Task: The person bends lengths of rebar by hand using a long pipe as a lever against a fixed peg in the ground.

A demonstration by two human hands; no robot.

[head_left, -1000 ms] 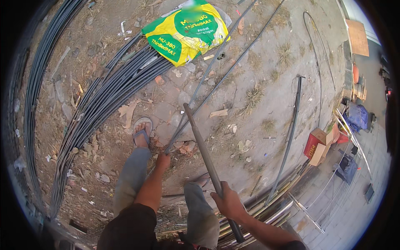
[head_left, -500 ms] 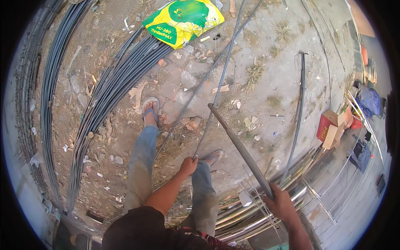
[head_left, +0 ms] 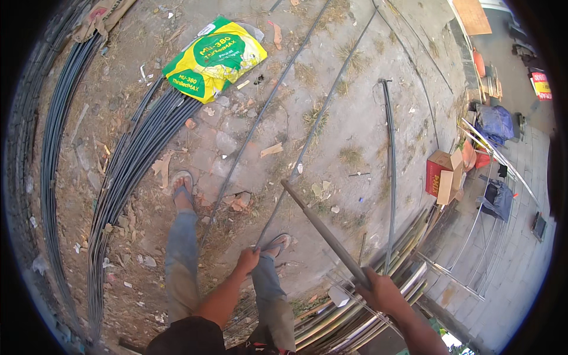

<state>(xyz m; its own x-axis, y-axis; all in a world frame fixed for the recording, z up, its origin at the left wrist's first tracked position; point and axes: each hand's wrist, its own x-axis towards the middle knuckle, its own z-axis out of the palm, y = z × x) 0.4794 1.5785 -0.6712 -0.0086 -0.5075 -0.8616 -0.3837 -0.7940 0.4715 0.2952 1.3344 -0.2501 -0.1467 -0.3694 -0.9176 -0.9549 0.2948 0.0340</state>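
Observation:
My left hand (head_left: pixel 248 260) is closed around a long thin steel rebar rod (head_left: pixel 320 117) beside my right foot. From there the rod runs away over the ground to the far right. In my right hand (head_left: pixel 381 291) is the thick end of a long grey-brown metal bar (head_left: pixel 332 239) that narrows toward its far tip. That tip lies against or just over the rod, a short way beyond my left hand; I cannot tell whether it grips it. A second rod (head_left: pixel 248 137) stretches along the ground to the left of the first.
Bundled rebar (head_left: pixel 139 139) lies at left, with a green and yellow bag (head_left: pixel 216 59) over its far end. Bent bars (head_left: pixel 389 171) lie at right, near an open red cardboard box (head_left: pixel 439 177). Poles (head_left: pixel 408 248) are stacked behind my right hand. Bricks and scraps litter the dirt.
The two rods crossed farther out before; now they lie apart, the held one's far part swung right. Both hands keep their grips. The whole view has shifted to the right.

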